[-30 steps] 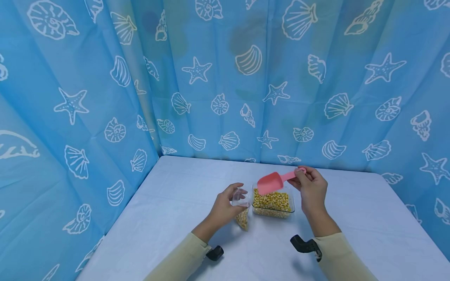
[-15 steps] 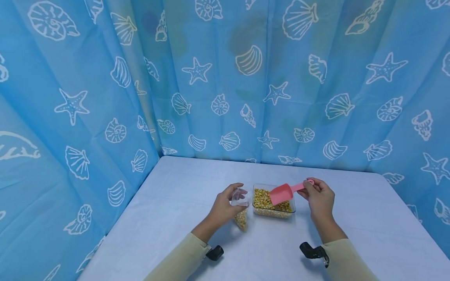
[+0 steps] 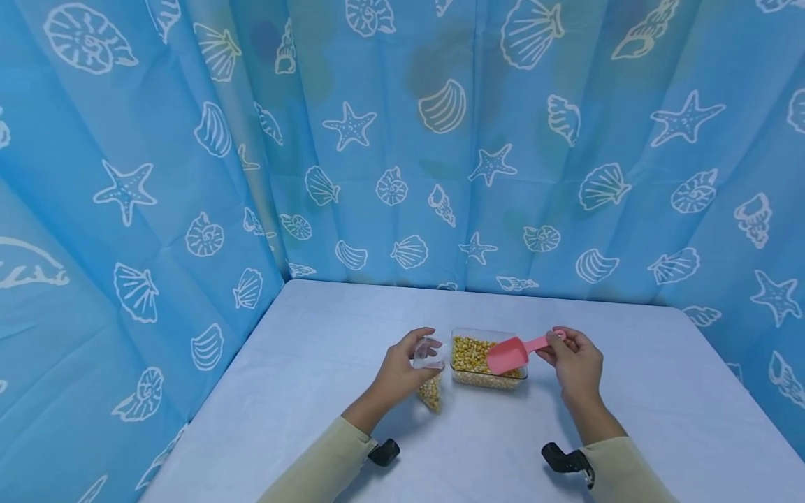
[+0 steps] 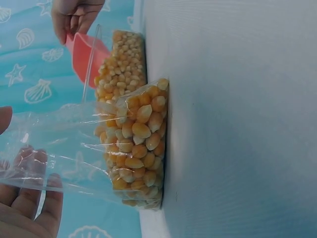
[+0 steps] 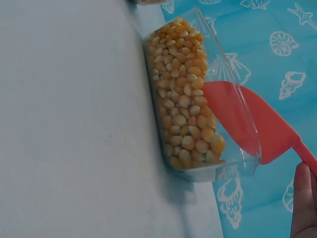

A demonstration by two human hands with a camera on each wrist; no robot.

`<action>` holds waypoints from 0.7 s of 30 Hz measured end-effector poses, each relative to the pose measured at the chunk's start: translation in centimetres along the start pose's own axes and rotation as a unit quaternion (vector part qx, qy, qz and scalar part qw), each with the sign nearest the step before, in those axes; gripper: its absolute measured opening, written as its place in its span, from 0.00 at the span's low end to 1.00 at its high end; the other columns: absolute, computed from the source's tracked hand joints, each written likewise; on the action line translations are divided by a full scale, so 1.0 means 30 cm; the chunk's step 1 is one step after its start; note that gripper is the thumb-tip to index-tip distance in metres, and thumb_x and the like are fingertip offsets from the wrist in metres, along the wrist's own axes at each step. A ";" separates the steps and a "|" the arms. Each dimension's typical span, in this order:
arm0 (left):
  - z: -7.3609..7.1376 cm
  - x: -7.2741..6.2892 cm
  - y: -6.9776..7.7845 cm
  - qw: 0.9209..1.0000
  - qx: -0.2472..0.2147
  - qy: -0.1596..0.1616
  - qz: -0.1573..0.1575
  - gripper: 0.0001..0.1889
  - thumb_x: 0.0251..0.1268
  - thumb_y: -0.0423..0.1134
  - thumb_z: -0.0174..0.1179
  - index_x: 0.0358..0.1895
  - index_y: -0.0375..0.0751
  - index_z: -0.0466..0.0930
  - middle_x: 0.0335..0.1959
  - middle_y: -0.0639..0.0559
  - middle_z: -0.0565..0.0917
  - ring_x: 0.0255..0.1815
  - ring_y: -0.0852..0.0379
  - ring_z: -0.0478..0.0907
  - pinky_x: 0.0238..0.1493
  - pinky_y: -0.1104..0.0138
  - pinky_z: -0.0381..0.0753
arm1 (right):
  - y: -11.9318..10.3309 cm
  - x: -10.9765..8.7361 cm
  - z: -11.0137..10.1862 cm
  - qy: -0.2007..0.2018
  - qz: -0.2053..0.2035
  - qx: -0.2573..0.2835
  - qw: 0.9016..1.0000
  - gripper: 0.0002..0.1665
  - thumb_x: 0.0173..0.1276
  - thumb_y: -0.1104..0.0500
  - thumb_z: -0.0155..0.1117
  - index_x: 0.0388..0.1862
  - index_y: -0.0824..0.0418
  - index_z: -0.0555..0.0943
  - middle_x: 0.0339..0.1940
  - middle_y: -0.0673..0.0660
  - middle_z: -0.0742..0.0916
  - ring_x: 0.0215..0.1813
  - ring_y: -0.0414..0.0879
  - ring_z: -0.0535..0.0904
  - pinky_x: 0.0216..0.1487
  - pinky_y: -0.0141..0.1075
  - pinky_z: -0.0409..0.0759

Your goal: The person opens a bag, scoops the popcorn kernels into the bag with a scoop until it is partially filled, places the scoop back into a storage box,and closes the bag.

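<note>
My left hand (image 3: 399,367) holds up the mouth of a clear plastic bag (image 4: 74,124), thumb and fingers around it. Corn kernels (image 4: 138,144) fill the bag's lower part, which stands on the table. Right beside the bag is a clear rectangular container (image 5: 200,174) of corn kernels (image 3: 468,355). My right hand (image 3: 577,367) pinches the handle of a pink scoop (image 3: 506,356). The scoop's blade dips inside the container, its front edge at the kernels in the right wrist view. No kernels show in the visible part of the scoop.
A white-covered table (image 3: 302,363) lies under everything. Behind it and along the sides hangs a blue curtain (image 3: 390,140) with white shell and starfish prints. A black wrist device (image 3: 383,453) sits at the left cuff, another black device (image 3: 562,460) at the right.
My right hand has moved right and down, bringing the scoop from above the container's left side down to the kernels on its right. The left hand and bag have stayed nearly still.
</note>
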State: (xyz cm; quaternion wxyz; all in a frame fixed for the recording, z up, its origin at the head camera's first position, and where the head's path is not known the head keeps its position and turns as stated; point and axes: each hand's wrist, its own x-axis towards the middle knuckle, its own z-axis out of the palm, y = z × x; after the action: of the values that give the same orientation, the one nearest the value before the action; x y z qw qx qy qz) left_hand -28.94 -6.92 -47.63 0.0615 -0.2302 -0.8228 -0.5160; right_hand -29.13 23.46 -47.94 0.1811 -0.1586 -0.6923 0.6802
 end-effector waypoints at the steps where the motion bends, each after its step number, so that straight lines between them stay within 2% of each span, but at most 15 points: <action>1: 0.001 0.000 0.000 1.000 -0.001 -0.001 0.000 0.33 0.58 0.35 0.70 0.67 0.51 0.68 0.51 0.61 0.82 0.51 0.57 0.79 0.57 0.52 0.75 | 0.004 -0.002 0.003 0.000 0.001 -0.004 1.000 0.22 0.72 0.52 0.60 0.59 0.63 0.74 0.46 0.60 0.80 0.39 0.39 0.85 0.40 0.30 0.81; 6: 0.002 0.000 0.001 1.000 -0.001 -0.001 -0.005 0.33 0.58 0.35 0.69 0.67 0.51 0.68 0.51 0.61 0.82 0.51 0.57 0.79 0.56 0.52 0.75 | 0.027 -0.011 0.013 0.000 0.009 0.000 1.000 0.26 0.72 0.50 0.60 0.61 0.64 0.72 0.49 0.61 0.80 0.41 0.40 0.85 0.41 0.30 0.81; 12: 0.002 0.000 0.007 1.000 -0.001 -0.002 -0.004 0.32 0.58 0.36 0.69 0.67 0.52 0.68 0.51 0.62 0.82 0.51 0.57 0.79 0.57 0.52 0.75 | 0.058 -0.017 0.018 0.004 0.038 0.027 0.999 0.26 0.73 0.50 0.59 0.62 0.65 0.71 0.50 0.61 0.80 0.42 0.40 0.84 0.42 0.30 0.81; 18: 0.002 0.002 0.005 1.000 0.002 -0.002 -0.003 0.32 0.59 0.37 0.70 0.67 0.53 0.68 0.51 0.62 0.82 0.50 0.62 0.78 0.57 0.53 0.75 | 0.072 -0.030 0.026 -0.005 0.067 0.055 0.996 0.27 0.72 0.49 0.60 0.62 0.65 0.70 0.50 0.59 0.79 0.42 0.41 0.84 0.43 0.30 0.81; 21: 0.004 0.003 0.002 1.000 0.002 -0.002 -0.008 0.32 0.59 0.37 0.69 0.67 0.53 0.68 0.51 0.64 0.82 0.49 0.63 0.78 0.57 0.53 0.74 | 0.075 -0.036 0.026 -0.011 0.069 0.053 0.996 0.28 0.72 0.50 0.61 0.62 0.67 0.70 0.50 0.59 0.79 0.42 0.41 0.84 0.43 0.31 0.81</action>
State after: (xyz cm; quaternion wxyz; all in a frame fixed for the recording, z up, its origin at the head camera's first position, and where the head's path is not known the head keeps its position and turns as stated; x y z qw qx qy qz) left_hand -28.98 -6.76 -47.60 0.0562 -0.2245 -0.8260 -0.5140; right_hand -28.61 22.31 -50.24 0.1345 -0.1880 -0.6445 0.7289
